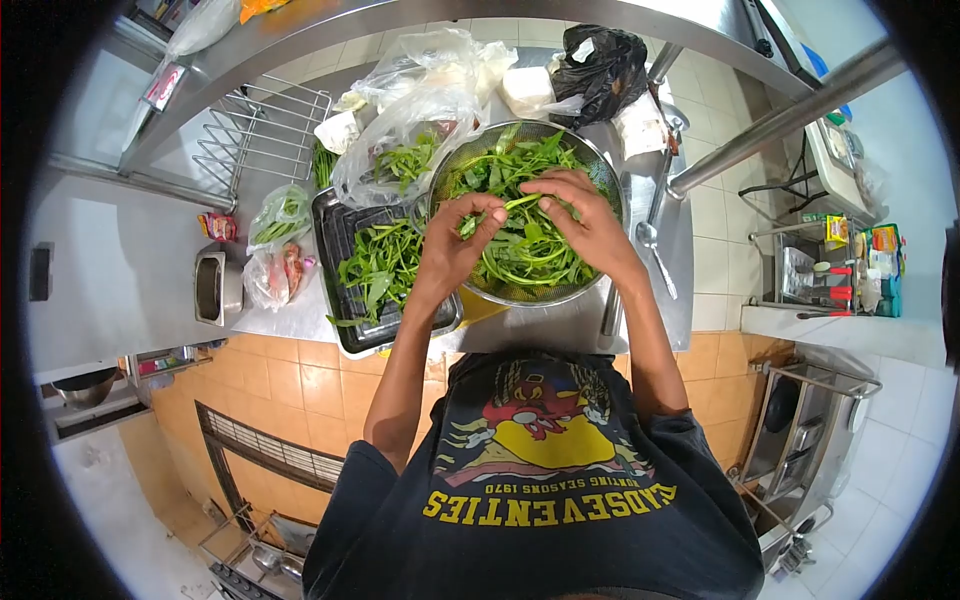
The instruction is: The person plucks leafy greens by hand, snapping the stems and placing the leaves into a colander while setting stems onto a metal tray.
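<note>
Both hands are above a round metal strainer point(612, 165) heaped with leafy green stems point(535, 255). Between my left hand point(463, 232) and my right hand point(578, 215) runs one light green stem point(521, 202). My left thumb and fingers pinch its left end, and my right fingers close on its other end. To the left, a black tray point(335, 215) holds more leafy greens point(385, 262). Behind it, a clear plastic bag point(365, 180) has further greens inside.
A black plastic bag point(600, 70) and a white block-shaped packet point(527, 90) stand at the back. A spoon point(655, 255) lies right of the strainer. A wire rack point(255, 130) and a steel container point(215, 288) are at left. A steel shelf point(420, 12) overhangs the counter.
</note>
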{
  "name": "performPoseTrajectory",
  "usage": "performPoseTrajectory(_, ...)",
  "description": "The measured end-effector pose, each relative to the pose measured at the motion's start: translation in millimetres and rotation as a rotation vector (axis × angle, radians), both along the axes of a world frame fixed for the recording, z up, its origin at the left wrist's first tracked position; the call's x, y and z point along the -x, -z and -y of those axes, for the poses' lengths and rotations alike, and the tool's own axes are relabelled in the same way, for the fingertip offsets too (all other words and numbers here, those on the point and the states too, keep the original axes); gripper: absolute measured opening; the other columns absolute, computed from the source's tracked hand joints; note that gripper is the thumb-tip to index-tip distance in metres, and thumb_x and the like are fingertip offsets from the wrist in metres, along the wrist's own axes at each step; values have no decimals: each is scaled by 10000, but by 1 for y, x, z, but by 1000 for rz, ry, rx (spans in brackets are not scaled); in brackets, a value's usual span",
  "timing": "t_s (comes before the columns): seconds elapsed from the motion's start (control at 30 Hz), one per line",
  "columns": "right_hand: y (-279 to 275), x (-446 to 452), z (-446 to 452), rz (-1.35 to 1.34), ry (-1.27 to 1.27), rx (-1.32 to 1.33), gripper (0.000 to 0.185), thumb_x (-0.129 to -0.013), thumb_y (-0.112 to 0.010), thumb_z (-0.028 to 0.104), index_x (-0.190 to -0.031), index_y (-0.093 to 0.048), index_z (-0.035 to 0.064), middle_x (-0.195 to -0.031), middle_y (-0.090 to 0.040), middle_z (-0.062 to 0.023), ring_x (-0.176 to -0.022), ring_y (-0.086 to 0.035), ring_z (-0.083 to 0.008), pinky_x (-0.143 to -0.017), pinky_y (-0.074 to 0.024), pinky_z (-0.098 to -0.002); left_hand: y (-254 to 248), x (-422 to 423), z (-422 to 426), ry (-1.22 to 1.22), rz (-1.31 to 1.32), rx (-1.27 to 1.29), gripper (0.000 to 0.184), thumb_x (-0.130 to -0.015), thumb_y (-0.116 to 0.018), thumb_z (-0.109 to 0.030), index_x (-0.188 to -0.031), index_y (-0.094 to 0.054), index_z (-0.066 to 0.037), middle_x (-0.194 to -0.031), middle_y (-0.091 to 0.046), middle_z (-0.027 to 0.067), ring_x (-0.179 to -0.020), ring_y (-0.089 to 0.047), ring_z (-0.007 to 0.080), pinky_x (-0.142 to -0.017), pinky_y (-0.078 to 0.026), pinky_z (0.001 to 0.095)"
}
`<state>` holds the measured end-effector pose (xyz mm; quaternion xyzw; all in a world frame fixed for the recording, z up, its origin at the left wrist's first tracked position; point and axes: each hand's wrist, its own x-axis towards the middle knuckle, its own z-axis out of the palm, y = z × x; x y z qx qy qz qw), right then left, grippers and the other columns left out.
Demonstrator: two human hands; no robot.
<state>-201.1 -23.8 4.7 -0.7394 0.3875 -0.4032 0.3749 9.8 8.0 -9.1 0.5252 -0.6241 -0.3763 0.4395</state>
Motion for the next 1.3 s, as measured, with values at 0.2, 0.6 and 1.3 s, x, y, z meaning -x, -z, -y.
performPoseTrajectory(0.2,-4,2,0,-169,8,148,145,-865,-675,81,-1006,-712,82,-991,-631,-52,-1020,-558,-234,-1005,-353,-382,-11,5,0,7,2,-5,168,-852,-748,-210,-959,-730,-81,-901,-712,64,-892,-617,196,-901,-392,343)
performPoseTrajectory(0.6,-1,-1,-2,-234,57,316,125,-788,-720,117,-902,-674,97,-946,-589,-39,-1020,-535,-256,-1090,-284,-511,-29,12,-3,-47,428,261,152,-784,-791,-211,-922,-752,-162,-837,-690,26,-875,-581,214,-911,-347,376)
performPoseTrajectory(1.3,8,-28,-14,46,270,322,178,-721,-708,7,-884,-650,50,-905,-603,-76,-938,-534,-274,-915,-386,-400,1,30,-3,-35,-611,-338,112,-918,-662,-148,-960,-682,-46,-894,-633,-49,-902,-522,70,-858,-404,270)
